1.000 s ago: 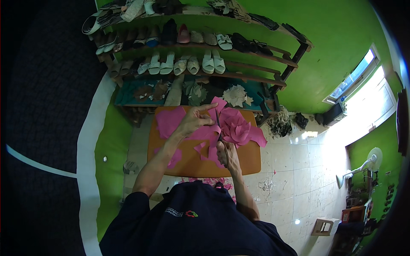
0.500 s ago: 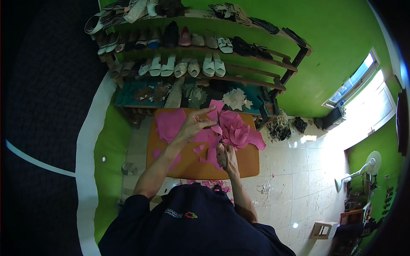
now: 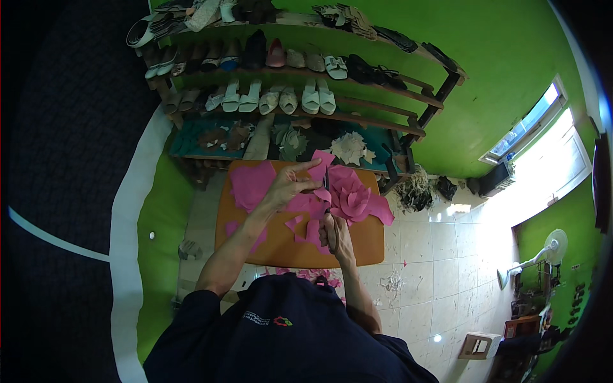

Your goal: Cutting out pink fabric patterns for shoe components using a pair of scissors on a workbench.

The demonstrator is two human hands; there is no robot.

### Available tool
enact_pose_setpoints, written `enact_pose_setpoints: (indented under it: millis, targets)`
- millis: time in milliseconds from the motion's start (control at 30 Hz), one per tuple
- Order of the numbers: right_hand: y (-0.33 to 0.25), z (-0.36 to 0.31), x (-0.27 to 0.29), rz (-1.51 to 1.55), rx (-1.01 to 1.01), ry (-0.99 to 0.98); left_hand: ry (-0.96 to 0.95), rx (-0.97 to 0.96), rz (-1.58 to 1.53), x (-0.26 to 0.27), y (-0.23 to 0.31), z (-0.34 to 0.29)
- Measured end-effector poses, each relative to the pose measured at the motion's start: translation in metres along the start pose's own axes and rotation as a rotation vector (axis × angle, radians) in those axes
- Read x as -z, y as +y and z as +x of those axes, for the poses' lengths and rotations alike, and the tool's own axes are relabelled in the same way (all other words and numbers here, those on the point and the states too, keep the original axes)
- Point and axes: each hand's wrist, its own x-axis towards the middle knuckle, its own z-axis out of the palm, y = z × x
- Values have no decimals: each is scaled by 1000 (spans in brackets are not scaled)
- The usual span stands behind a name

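Note:
Over the orange table (image 3: 361,247), my left hand (image 3: 285,190) pinches a small pink sheet piece (image 3: 322,163) between thumb and fingers. My right hand (image 3: 337,237) is wrapped around the handles of a pair of scissors (image 3: 326,180). The dark blades point away from me and lie along the piece's right edge, where a curled strip hangs down. Just right of the blades sits a heap of pink petal-shaped cutouts (image 3: 349,196). A larger pink sheet (image 3: 251,185) lies left of my left hand, with smaller scraps around it.
Behind the table stands a wooden rack (image 3: 364,120) with rows of shoes and sandals. Its low shelf holds piles of beige cutouts (image 3: 348,148) and green cutouts (image 3: 290,144). Pink scraps (image 3: 313,274) litter the tiled floor near me. A white fan (image 3: 555,246) stands far right.
The whole view has shifted slightly. Both hands keep their grips on the pink piece and the scissors, and the blades look closer together, lying along the piece's edge.

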Motion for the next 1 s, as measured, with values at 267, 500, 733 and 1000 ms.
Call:
enact_pose_setpoints:
  millis: [267,500,733,1000]
  targets:
    - [2,3,2,-45,15,-6,-6,-44,1,-8,-3,-3]
    - [4,3,7,59,-20,-26,64,-58,-76,-4,-7,4]
    - [2,1,11,-6,-53,-1,74,-73,-105,-6,-11,4]
    - [3,1,3,-3,-34,66,140,-102,-125,-14,-20,0]
